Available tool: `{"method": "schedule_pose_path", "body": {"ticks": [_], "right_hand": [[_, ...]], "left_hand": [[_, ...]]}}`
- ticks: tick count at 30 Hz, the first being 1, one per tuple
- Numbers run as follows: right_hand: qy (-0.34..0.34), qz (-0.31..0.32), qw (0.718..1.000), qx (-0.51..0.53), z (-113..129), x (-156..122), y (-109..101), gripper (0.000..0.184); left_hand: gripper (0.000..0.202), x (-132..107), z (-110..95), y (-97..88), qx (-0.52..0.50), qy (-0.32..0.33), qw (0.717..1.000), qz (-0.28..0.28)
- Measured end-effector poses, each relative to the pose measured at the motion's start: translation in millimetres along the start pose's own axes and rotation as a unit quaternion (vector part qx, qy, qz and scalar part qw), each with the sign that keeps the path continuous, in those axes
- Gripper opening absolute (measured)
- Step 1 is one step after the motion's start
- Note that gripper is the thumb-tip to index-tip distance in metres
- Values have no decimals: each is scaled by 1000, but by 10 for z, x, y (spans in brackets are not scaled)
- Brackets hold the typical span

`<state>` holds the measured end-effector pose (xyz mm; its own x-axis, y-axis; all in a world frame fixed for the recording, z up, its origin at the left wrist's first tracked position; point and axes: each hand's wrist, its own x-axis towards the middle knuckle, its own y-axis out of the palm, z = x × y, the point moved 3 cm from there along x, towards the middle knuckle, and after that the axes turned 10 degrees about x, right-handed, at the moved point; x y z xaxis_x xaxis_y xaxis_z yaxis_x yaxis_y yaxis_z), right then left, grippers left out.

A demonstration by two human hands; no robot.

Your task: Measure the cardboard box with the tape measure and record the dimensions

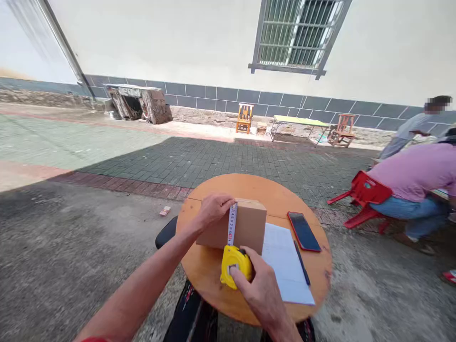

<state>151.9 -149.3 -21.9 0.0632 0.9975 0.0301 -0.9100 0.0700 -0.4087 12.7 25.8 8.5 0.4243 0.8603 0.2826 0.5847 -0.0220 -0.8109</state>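
A brown cardboard box (pixel 251 223) stands on the round wooden table (pixel 281 190). My right hand (pixel 261 287) is wrapped round a yellow tape measure (pixel 228 280), its case just in front of the box. From the case the white tape blade (pixel 232 225) runs up the box's near face to the top edge. There my left hand (pixel 215 209) pinches the blade's end against the box, fingers closed. Right of the box lies a sheet of white paper (pixel 283 266), with a black pen (pixel 302 263) along its right edge.
A phone in a red case (pixel 304 232) lies on the table's right side. To the right, a person in a pink shirt (pixel 416 166) sits on a red plastic chair (pixel 374 190), with another person (pixel 409 130) beyond. Wooden chairs and a folding table (pixel 301 120) stand by the wall.
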Motion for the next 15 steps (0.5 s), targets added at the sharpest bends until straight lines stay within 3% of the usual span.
{"method": "schedule_pose_path", "body": {"ticks": [4,7,15], "right_hand": [[4,-16,997,-69,147,576,-84,54],[-5,-8,990,-144,274,858,-82,42],[-7,1,954,-301,566,983,53,31]], "left_hand": [[30,610,229,23,-9,8,999,48],[27,861,385,134,-11,6,995,102],[31,899,601,470,-31,-17,982,186]]}}
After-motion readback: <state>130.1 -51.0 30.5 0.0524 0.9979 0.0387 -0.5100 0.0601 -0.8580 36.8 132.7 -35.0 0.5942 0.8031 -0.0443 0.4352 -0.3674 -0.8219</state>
